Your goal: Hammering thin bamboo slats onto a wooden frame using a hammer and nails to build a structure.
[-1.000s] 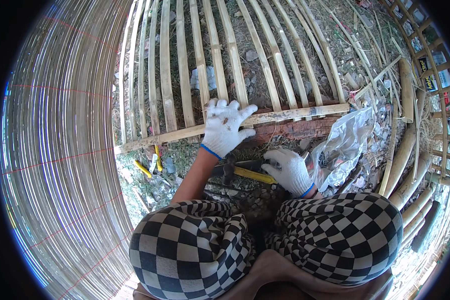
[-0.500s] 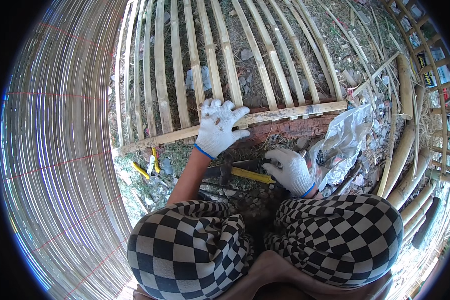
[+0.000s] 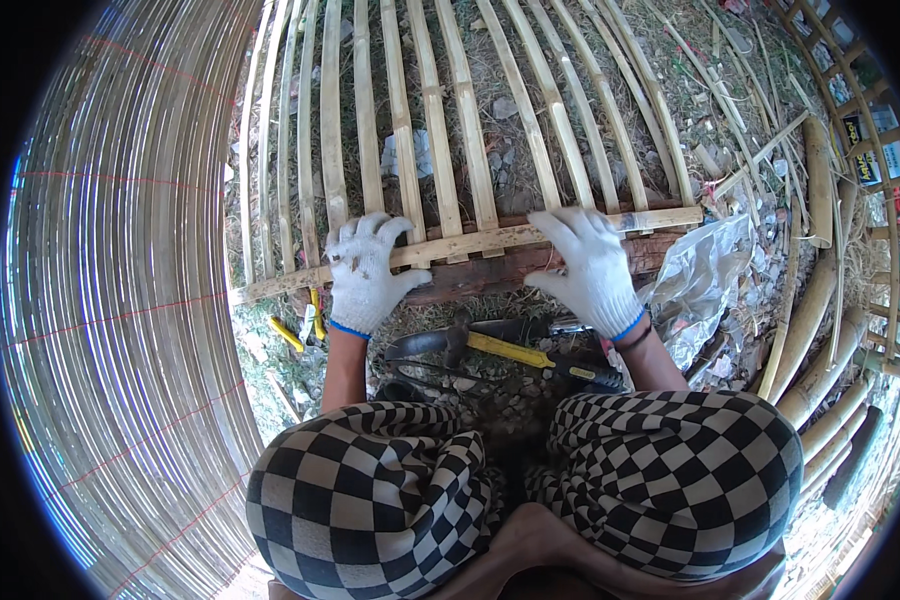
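Note:
Both my hands wear white gloves and lie flat on a bamboo crossbar that runs across a panel of upright bamboo slats. My left hand presses the bar's left part with fingers spread. My right hand rests on the bar's right part, fingers pointing up and left. Neither hand holds anything. Under the bar lies a reddish wooden block. A hammer with a yellow and black handle lies on the ground just below my hands, in front of my knees in checkered trousers.
Yellow-handled pliers lie on the ground at the left. A crumpled clear plastic bag sits to the right. Thick bamboo poles are stacked at the right. A curved woven bamboo wall fills the left side.
My right hand left the hammer on the ground and moved up onto the crossbar. My left hand slid left along the bar. The hammer now lies free.

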The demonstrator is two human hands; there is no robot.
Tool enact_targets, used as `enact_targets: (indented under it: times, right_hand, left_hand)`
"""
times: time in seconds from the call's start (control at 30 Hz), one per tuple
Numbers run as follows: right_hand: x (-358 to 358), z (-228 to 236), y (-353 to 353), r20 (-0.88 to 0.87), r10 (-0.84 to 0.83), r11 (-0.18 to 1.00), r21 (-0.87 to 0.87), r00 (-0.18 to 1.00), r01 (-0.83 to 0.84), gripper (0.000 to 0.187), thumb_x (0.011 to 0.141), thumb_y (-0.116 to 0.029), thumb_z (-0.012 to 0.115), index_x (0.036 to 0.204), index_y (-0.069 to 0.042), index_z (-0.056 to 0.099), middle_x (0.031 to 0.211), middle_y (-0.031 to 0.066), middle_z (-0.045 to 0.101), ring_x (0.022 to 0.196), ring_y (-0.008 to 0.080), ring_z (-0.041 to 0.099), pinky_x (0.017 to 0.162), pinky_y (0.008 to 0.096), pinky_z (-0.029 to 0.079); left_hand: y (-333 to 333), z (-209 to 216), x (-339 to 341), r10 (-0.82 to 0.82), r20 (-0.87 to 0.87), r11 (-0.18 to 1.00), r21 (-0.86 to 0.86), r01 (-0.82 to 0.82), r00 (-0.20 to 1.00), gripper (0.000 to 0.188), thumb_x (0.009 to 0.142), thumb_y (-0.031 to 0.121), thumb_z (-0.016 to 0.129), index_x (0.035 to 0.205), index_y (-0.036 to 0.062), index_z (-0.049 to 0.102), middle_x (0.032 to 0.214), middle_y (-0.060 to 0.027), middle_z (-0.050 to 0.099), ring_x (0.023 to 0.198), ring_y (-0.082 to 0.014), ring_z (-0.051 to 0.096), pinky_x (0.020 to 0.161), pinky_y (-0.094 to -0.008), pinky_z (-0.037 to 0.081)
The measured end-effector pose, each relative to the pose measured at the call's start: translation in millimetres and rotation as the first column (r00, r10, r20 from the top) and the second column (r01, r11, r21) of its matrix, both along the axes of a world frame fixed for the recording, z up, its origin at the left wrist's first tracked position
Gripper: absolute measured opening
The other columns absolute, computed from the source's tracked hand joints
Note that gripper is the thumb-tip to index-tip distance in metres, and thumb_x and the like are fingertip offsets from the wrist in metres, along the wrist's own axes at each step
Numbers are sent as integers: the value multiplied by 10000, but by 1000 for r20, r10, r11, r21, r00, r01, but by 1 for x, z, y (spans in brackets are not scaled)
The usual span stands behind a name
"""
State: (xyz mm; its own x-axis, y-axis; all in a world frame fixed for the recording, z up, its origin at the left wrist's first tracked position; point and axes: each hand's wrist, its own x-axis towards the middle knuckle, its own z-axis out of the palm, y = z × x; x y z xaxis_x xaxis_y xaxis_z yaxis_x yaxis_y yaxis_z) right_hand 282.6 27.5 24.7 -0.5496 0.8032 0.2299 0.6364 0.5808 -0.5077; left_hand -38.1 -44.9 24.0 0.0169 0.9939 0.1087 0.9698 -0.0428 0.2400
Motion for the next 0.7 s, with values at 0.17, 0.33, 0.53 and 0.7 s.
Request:
enact_targets:
  times: [0.17,0.33,0.53,0.7]
  right_hand:
    - [-10,-12,37,207,144,987,-94,968,-127,868,682,-329,969,1447,-112,622,1311,157,657,1230,393,629,1069,515,497]
    - [-30,-23,42,287,225,968,-173,931,-181,800,728,-401,938,1401,-79,646,1258,165,680,1217,381,642,1051,520,504]
    - [-26,-41,51,265,245,964,-169,933,-206,649,842,-479,847,1309,-65,666,949,172,768,940,397,753,835,506,583]
    - [-30,-41,58,254,319,942,-189,913,-277,669,850,-519,837,1321,-75,666,915,177,771,921,390,764,814,506,586]
  left_hand:
    - [-1,-5,-21,108,-1,993,56,-107,994,906,536,450,1025,1295,93,682,1306,-143,644,1273,-376,574,1129,-533,403]
    - [-23,-17,-104,408,81,912,-62,-404,909,904,693,593,948,1343,22,684,1396,-252,640,1287,-416,614,1066,-551,502]
    - [20,-32,-118,666,-150,746,106,-657,731,857,842,577,850,1448,24,600,1322,-285,604,1226,-470,614,1006,-587,532]
    - [24,-52,-181,768,-101,630,298,-718,632,824,891,624,769,1383,-24,638,1340,-307,615,1229,-481,619,1024,-591,518]
